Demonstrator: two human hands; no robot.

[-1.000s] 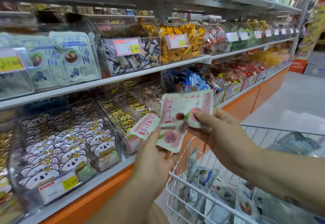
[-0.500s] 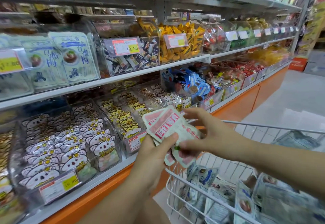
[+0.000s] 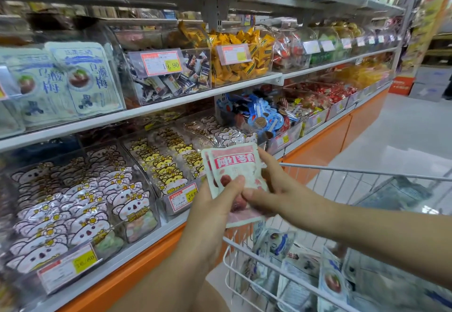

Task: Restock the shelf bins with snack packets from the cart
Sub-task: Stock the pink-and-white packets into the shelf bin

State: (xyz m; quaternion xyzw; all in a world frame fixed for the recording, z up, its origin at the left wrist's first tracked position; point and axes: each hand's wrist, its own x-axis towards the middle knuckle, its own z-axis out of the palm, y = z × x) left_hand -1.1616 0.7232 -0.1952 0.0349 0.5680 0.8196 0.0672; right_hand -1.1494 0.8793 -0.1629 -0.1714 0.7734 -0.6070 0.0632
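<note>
Both hands hold a small stack of pink-and-white snack packets (image 3: 234,172) in front of the lower shelf bins. My left hand (image 3: 215,211) grips the stack from below with the thumb on its front. My right hand (image 3: 271,189) pinches its right side and lower edge. The packets stand upright, red label on top, over the near corner of the white wire cart (image 3: 264,272). Pale blue-and-white snack packets (image 3: 300,270) lie in the cart. Behind the stack sits a clear bin of yellow cat-face packets (image 3: 171,160).
Clear bins of bear-face packets (image 3: 73,211) fill the lower shelf at left. The upper shelf holds large pale plum bags (image 3: 85,76), dark sweets (image 3: 171,81) and yellow sweets (image 3: 242,57). An orange base (image 3: 325,145) runs under the shelves. Grey aisle floor (image 3: 401,135) lies right.
The packets were fanned and held higher a second ago. Both hands have lowered them and squared them into one upright stack. The view has shifted slightly.
</note>
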